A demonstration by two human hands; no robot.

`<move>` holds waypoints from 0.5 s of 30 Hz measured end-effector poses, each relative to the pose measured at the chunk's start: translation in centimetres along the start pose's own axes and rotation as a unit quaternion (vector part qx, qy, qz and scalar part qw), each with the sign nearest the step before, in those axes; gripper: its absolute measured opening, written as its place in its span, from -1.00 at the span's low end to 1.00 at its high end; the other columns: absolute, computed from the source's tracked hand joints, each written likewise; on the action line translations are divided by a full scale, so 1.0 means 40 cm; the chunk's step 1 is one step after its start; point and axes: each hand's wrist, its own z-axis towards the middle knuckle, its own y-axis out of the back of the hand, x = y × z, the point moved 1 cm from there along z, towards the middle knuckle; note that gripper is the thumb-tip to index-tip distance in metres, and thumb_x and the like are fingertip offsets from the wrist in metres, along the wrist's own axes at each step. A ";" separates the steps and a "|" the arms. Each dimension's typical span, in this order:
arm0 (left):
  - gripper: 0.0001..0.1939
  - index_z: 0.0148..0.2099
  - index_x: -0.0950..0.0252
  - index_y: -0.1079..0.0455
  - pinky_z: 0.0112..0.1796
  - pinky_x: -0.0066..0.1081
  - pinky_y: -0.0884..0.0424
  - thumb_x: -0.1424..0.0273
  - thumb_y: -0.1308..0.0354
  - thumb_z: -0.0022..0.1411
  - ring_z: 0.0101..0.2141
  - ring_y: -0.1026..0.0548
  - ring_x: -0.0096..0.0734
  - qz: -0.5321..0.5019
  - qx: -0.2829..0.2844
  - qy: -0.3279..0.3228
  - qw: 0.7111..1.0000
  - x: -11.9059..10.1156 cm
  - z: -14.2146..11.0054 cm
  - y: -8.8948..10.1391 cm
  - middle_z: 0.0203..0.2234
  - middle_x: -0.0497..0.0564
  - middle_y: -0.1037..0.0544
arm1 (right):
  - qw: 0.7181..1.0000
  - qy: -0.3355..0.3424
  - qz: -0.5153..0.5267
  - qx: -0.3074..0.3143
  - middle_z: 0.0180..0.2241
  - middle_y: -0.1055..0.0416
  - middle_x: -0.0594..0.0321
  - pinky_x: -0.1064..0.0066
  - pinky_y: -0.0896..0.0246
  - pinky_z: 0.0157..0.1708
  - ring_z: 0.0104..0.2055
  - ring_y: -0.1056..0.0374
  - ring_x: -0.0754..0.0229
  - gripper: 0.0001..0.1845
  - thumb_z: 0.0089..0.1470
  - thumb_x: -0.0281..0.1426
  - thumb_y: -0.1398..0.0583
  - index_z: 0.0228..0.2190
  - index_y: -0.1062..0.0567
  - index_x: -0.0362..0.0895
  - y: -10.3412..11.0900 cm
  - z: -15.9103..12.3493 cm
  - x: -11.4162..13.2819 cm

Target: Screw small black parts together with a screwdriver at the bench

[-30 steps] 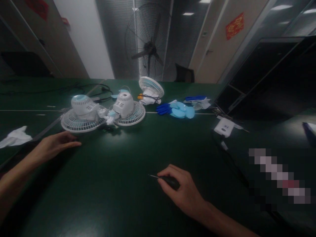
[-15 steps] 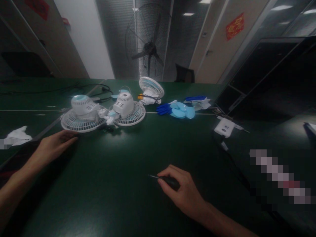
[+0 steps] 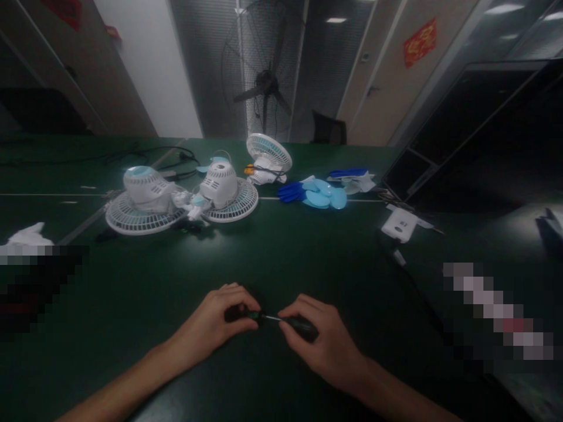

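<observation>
My right hand [image 3: 332, 337] is closed around the black handle of a screwdriver [image 3: 303, 329], its thin metal shaft pointing left. Opposite it, my left hand [image 3: 211, 316] pinches a small dark object with a greenish patch [image 3: 253, 315]; the fingers hide much of it, so its kind is unclear. The shaft's tip meets the right end of this object, though whether it goes inside cannot be made out. Beyond the hands, two white fans lie grille down, one at the left [image 3: 147, 199] and one beside it [image 3: 219, 193].
A third small fan [image 3: 268, 158] sits farther back. Blue gloves [image 3: 290, 192] and light-blue fan blades [image 3: 325, 194] lie right of it. A white box [image 3: 399, 224] with a cable is at the right, a white crumpled bag [image 3: 30, 235] at the left. Behind stands a large black fan [image 3: 266, 82].
My left hand has come from beside the left fan to the middle, bringing a small dark object up to the screwdriver's tip. My right hand has barely moved.
</observation>
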 end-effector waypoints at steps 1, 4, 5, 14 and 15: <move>-0.88 -0.15 0.20 -0.58 -0.17 -0.35 -0.32 0.36 -0.38 0.25 -0.25 -0.49 -0.32 0.000 -0.003 -0.004 1.000 -0.001 -0.003 -0.003 -0.30 -0.04 -0.59 | 1.000 0.002 -0.002 0.005 -0.35 -0.52 0.25 0.34 -0.28 -0.31 -0.34 -0.49 0.17 -0.89 0.21 -0.47 -0.25 -0.26 -0.61 -0.10 -0.001 -0.001 0.000; -0.87 -0.14 0.20 -0.57 -0.16 -0.33 -0.31 0.38 -0.38 0.25 -0.26 -0.49 -0.33 -0.001 -0.007 -0.016 1.000 0.002 -0.008 -0.003 -0.29 -0.05 -0.59 | 1.000 0.006 -0.011 0.006 -0.34 -0.53 0.26 0.34 -0.29 -0.30 -0.33 -0.50 0.18 -0.90 0.20 -0.48 -0.26 -0.26 -0.60 -0.09 -0.004 -0.002 0.000; -0.87 -0.13 0.20 -0.57 -0.15 -0.33 -0.31 0.38 -0.38 0.26 -0.25 -0.49 -0.33 -0.002 -0.007 -0.019 1.000 0.004 -0.008 -0.004 -0.28 -0.05 -0.59 | 1.000 0.007 -0.015 0.007 -0.34 -0.53 0.26 0.34 -0.28 -0.30 -0.33 -0.50 0.18 -0.90 0.20 -0.48 -0.26 -0.26 -0.60 -0.09 -0.005 -0.002 0.000; -0.88 -0.12 0.23 -0.57 -0.15 -0.35 -0.38 0.39 -0.36 0.28 -0.22 -0.51 -0.32 -0.010 0.006 -0.033 0.999 -0.003 -0.008 -0.012 -0.27 -0.02 -0.59 | 0.999 0.011 0.029 -0.015 -0.30 -0.54 0.27 0.35 -0.29 -0.25 -0.28 -0.49 0.18 -0.89 0.26 -0.45 -0.26 -0.18 -0.59 -0.07 -0.010 0.004 0.003; -0.87 -0.10 0.22 -0.57 -0.17 -0.36 -0.39 0.39 -0.36 0.28 -0.23 -0.51 -0.33 -0.012 0.007 -0.032 0.999 -0.002 -0.010 -0.009 -0.25 -0.02 -0.59 | 0.999 0.006 0.029 -0.026 -0.31 -0.54 0.26 0.34 -0.29 -0.25 -0.28 -0.49 0.17 -0.89 0.25 -0.46 -0.26 -0.19 -0.59 -0.07 -0.007 0.004 0.002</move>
